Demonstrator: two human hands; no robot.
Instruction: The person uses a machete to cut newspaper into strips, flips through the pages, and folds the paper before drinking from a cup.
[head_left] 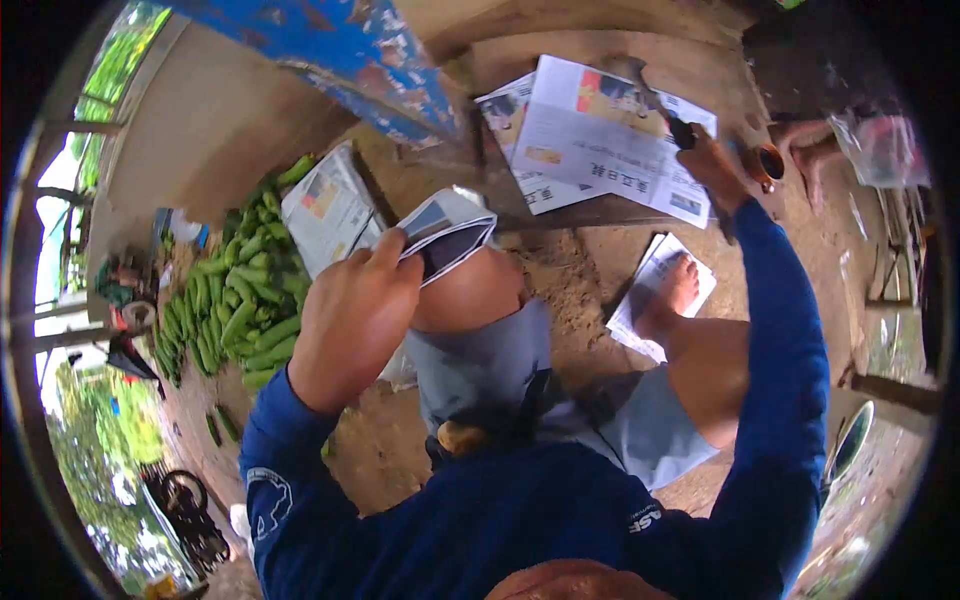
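Observation:
My left hand (360,315) pinches the edge of a folded newspaper (460,215) above my bent knee; the fold gapes a little. My right hand (712,165) is closed around the dark handle of a knife (645,88), whose blade lies over printed newspaper sheets (600,140) spread on the ground. A stack of folded newspapers (330,210) lies left of the held one, beside a large pile of green vegetables (235,290). Under my bare foot is a smaller stack of paper (650,335).
A blue, peeling post (350,60) stands at the top, close above the papers. A brown cup (768,163) sits right of my right hand, near another person's bare limb (808,155) and a clear plastic bag (880,150). A bicycle (188,500) is at the lower left.

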